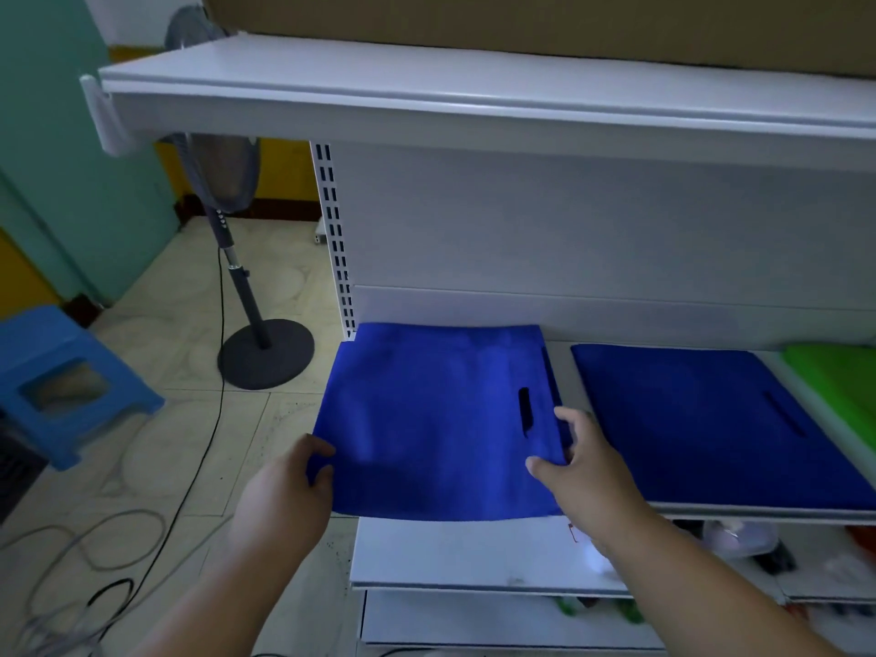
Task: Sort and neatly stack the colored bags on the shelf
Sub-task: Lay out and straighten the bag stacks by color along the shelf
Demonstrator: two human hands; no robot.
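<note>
A flat blue bag [426,419] with a slot handle lies at the left end of the white shelf [559,362], its left and front edges overhanging. My left hand [289,486] pinches the bag's front left edge, thumb on top. My right hand [583,457] grips its front right edge, near the slot. A second blue bag [701,419] lies flat beside it on the right. At the far right edge of the view sits a green bag [844,377], only partly visible.
An upper shelf board [426,92] juts out overhead with a cardboard box on it. Lower shelves [474,557] hold small items. On the tiled floor to the left stand a fan [246,286], a blue plastic stool [61,377] and loose cables [95,552].
</note>
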